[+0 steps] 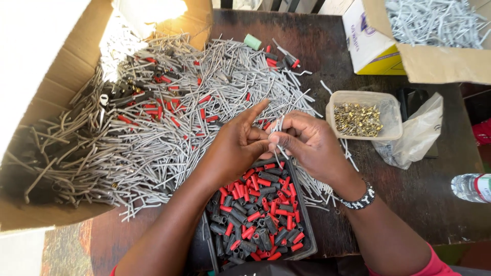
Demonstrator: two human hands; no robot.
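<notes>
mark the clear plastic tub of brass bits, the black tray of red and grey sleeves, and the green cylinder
Clear plastic tub of small brass pieces (389,110), head view, right wall.
Black tray of red and grey sleeves (308,235), head view, right rim.
Pale green cylinder (252,42), head view, middle of its side.

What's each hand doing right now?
Left hand: fingers partly open, touching the grey wire pieces, grip unclear.
Right hand: closed, pinching those grey wire pieces.

Single head-worn view, looking steeply down, close over both hands, dark table below
</notes>
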